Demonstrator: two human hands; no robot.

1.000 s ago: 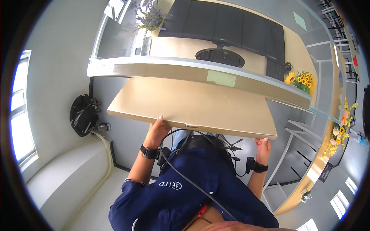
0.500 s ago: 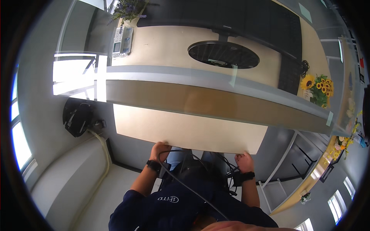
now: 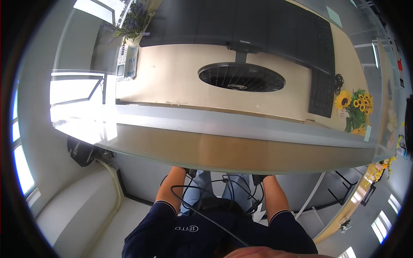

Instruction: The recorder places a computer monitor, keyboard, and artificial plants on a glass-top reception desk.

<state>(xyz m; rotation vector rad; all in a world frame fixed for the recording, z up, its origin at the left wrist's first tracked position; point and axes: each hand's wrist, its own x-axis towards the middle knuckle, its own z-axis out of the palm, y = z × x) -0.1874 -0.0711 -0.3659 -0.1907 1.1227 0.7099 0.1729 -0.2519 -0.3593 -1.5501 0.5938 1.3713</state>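
I have both arms stretched forward under the front edge (image 3: 241, 152) of the surface (image 3: 172, 79), left forearm (image 3: 172, 185) and right forearm (image 3: 275, 195) about level and well apart, so I judge the step in hand to be a two-handed reach or hold beneath it. The next move, as I read it, calls for both hands working evenly, wrists clear of that edge and of the black cable (image 3: 215, 224) looped over my lap. My hands are hidden, so I cannot tell whether they are spread, closed or gripping anything; whatever they may hold is out of sight as well, and the nearest thing I can see to them is the front edge itself. Bright glare covers its left end, the black screen (image 3: 258, 26) is cut off at the top, and the dark slab (image 3: 320, 92) at its right is hard to make out.
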